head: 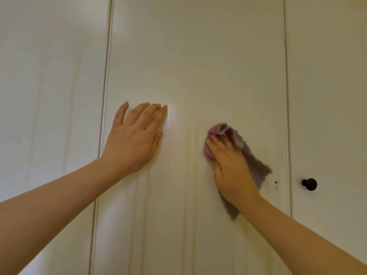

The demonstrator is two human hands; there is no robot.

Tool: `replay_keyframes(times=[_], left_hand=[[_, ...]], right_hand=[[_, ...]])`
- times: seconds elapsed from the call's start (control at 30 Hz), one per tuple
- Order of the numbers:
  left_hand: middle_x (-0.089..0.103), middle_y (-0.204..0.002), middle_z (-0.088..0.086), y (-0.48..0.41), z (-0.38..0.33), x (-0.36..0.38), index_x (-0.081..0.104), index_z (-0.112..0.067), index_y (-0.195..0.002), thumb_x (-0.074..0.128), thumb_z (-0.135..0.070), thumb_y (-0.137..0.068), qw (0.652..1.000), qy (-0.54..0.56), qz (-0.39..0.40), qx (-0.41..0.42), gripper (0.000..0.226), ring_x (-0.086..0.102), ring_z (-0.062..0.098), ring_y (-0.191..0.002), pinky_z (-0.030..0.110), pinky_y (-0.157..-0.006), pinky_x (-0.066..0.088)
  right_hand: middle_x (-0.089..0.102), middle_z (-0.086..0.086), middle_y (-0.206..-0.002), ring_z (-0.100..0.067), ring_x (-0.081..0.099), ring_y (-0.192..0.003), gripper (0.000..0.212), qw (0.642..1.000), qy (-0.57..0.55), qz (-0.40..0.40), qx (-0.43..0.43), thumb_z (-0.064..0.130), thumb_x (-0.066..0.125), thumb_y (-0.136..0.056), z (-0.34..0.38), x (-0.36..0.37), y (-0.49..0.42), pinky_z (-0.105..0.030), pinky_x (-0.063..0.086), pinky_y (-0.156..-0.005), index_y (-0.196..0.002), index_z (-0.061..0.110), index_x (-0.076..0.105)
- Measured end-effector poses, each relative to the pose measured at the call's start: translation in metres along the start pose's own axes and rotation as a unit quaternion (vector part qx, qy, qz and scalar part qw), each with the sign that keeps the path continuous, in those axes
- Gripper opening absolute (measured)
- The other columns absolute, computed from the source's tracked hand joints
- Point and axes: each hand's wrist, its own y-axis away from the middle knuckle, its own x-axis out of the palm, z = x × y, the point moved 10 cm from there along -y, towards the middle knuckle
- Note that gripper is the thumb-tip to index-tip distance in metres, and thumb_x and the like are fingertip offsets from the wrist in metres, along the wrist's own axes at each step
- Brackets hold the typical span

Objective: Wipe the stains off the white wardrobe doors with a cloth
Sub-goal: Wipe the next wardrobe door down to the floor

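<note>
Your right hand has its grip closed over the cloth. The fingers are bent over the pink wad and press it against the middle door, a bit right of the door's centre line and short of its right edge. The grey tail hangs loose under your wrist and it's blurry, so I'd guess you're mid-scrub.

The spot makes sense. The yellowish streaks run down the panel just beside the cloth on its left, so they look like what you're chasing.

Your left hand isn't gripping anything: fingers straight, palm flat on the same door near its left edge. My read is it's there to brace you and stop the door rattling while you push.

Left to do, I reckon: the little dark specks close to the right edge, near the black knob on the neighbouring door.
</note>
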Motion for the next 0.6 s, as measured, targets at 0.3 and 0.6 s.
replay_keyframes(times=[0.3,0.6], left_hand=[[0.048,-0.141,0.012,0.015,-0.023,0.025,0.044,-0.007,-0.139,0.018,-0.055,-0.095,0.997,-0.022,0.060,0.046,0.070,0.035,0.032,-0.135,0.058,-0.109,0.013],[0.050,-0.140,0.009,0.014,-0.020,0.024,0.046,-0.009,-0.138,0.011,-0.051,-0.098,0.998,-0.010,0.055,0.035,0.068,0.029,0.031,-0.135,0.060,-0.107,0.011]], right_hand=[[0.048,-0.015,-0.136,-0.028,0.034,-0.133,0.048,0.998,-0.037,-0.024,0.033,0.005,0.036,-0.083,0.008,0.006,-0.044,-0.020,0.010,-0.112,-0.128,-0.001,0.051],[0.051,-0.014,-0.134,-0.029,0.040,-0.130,0.049,0.999,-0.034,-0.013,0.027,0.009,0.032,-0.083,0.013,0.006,-0.059,-0.026,0.017,-0.111,-0.125,0.000,0.055]])
